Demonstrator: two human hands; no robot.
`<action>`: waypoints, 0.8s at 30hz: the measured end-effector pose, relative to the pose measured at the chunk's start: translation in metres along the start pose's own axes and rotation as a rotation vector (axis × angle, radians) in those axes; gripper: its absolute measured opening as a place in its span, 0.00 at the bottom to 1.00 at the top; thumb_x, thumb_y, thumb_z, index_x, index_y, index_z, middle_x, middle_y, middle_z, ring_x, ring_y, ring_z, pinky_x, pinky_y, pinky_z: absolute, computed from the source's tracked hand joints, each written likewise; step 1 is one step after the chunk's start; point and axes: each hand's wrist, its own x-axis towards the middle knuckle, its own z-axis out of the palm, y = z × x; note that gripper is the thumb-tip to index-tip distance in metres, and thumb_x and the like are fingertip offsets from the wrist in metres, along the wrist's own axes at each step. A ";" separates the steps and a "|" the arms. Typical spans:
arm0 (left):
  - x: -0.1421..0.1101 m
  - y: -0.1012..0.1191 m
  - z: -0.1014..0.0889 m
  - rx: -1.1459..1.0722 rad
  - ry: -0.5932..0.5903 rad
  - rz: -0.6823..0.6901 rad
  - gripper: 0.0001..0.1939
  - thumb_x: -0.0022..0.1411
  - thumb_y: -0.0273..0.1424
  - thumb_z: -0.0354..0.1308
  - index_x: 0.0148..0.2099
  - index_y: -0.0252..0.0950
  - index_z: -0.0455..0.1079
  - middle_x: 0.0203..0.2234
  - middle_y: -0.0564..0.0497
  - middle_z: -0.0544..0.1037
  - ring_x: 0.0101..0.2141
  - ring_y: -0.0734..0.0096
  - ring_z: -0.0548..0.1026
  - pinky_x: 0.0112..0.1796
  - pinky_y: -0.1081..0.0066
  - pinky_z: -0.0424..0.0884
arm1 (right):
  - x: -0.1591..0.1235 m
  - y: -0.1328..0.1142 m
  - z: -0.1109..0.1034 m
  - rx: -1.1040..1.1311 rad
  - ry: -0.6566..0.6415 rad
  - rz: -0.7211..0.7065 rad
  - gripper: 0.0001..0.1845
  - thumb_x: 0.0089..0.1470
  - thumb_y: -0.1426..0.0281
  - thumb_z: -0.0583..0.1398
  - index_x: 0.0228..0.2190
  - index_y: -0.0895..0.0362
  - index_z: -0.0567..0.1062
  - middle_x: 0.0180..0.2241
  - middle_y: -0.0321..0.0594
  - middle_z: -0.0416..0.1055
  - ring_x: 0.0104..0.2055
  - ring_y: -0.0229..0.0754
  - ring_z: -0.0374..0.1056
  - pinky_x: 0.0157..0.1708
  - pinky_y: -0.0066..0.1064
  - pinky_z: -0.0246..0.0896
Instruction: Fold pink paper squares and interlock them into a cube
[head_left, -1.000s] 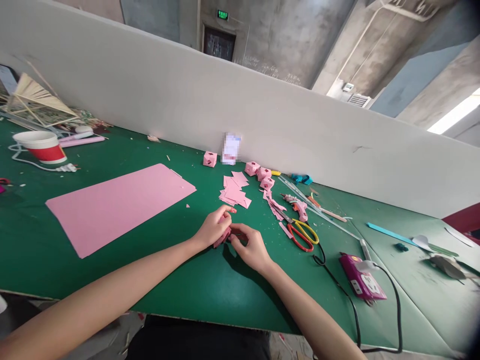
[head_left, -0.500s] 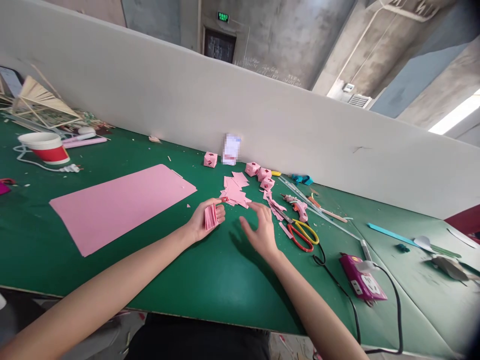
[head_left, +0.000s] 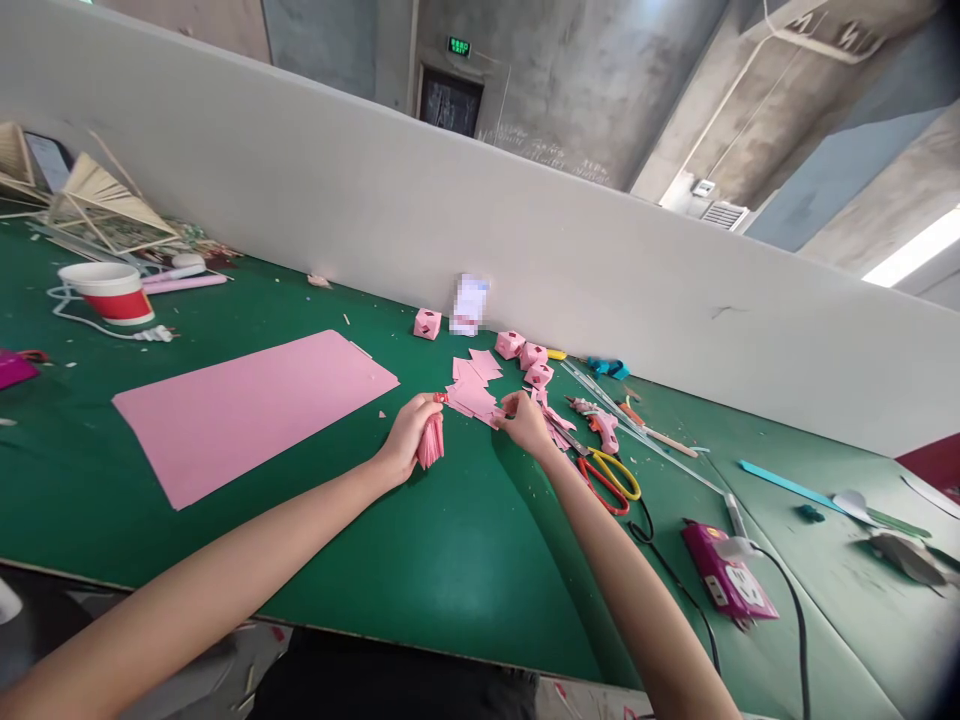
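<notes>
My left hand (head_left: 409,440) is closed around a thick stack of pink paper pieces (head_left: 431,443), whose edges fan out below the fingers. A small red bit (head_left: 441,398) shows at its fingertips. My right hand (head_left: 525,422) is at the near right edge of a loose pile of pink paper pieces (head_left: 471,385), with thumb and fingers pinched at a piece's corner. Just beyond it are several folded pink paper cubes (head_left: 538,374) with dark openings. Scissors (head_left: 611,478) with red and yellow handles lie to its right, their blades among pink scraps.
A large pink sheet (head_left: 255,415) covers the table's left part, near a paper cup (head_left: 109,293). On the right are a pink glue gun (head_left: 604,430), a purple power strip (head_left: 729,572) and black cables. A white partition (head_left: 345,190) runs along the back; a phone-like screen (head_left: 469,305) leans there.
My right hand has moved forward from above the bare table to the paper pile, its spread fingers now pinched. My left hand has turned, so the stack now points downward.
</notes>
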 end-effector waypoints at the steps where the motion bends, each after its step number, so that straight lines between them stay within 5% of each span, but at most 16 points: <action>1: -0.001 -0.001 0.001 0.031 0.013 0.011 0.10 0.52 0.32 0.62 0.36 0.34 0.68 0.20 0.58 0.65 0.20 0.78 0.62 0.22 0.76 0.58 | -0.001 0.000 -0.001 0.014 -0.003 -0.010 0.19 0.45 0.70 0.66 0.39 0.55 0.69 0.37 0.38 0.71 0.39 0.42 0.69 0.39 0.34 0.64; 7: -0.002 -0.004 0.002 0.197 0.020 0.031 0.09 0.54 0.33 0.59 0.37 0.34 0.70 0.22 0.56 0.67 0.23 0.75 0.65 0.24 0.75 0.58 | -0.012 0.002 -0.006 0.042 -0.059 0.052 0.31 0.39 0.68 0.71 0.46 0.57 0.69 0.44 0.44 0.70 0.36 0.41 0.69 0.34 0.33 0.64; 14: -0.001 -0.006 0.001 0.234 0.048 0.063 0.08 0.54 0.32 0.60 0.36 0.35 0.70 0.20 0.56 0.67 0.21 0.75 0.63 0.24 0.74 0.56 | -0.032 -0.007 -0.017 0.081 -0.197 0.040 0.28 0.37 0.69 0.71 0.43 0.55 0.71 0.29 0.33 0.72 0.28 0.40 0.68 0.26 0.29 0.57; 21: -0.004 -0.014 0.004 0.285 0.108 0.180 0.12 0.57 0.32 0.60 0.44 0.38 0.67 0.18 0.60 0.64 0.21 0.74 0.63 0.27 0.74 0.58 | -0.065 -0.045 -0.006 0.440 0.059 -0.101 0.11 0.47 0.67 0.64 0.35 0.55 0.75 0.31 0.37 0.75 0.31 0.41 0.70 0.32 0.33 0.65; 24: -0.004 -0.018 0.004 0.390 0.052 0.241 0.11 0.60 0.34 0.57 0.45 0.38 0.66 0.20 0.59 0.66 0.23 0.72 0.65 0.29 0.74 0.60 | -0.083 -0.063 0.006 0.519 -0.008 -0.150 0.05 0.51 0.67 0.62 0.30 0.55 0.76 0.29 0.38 0.77 0.28 0.41 0.70 0.32 0.33 0.67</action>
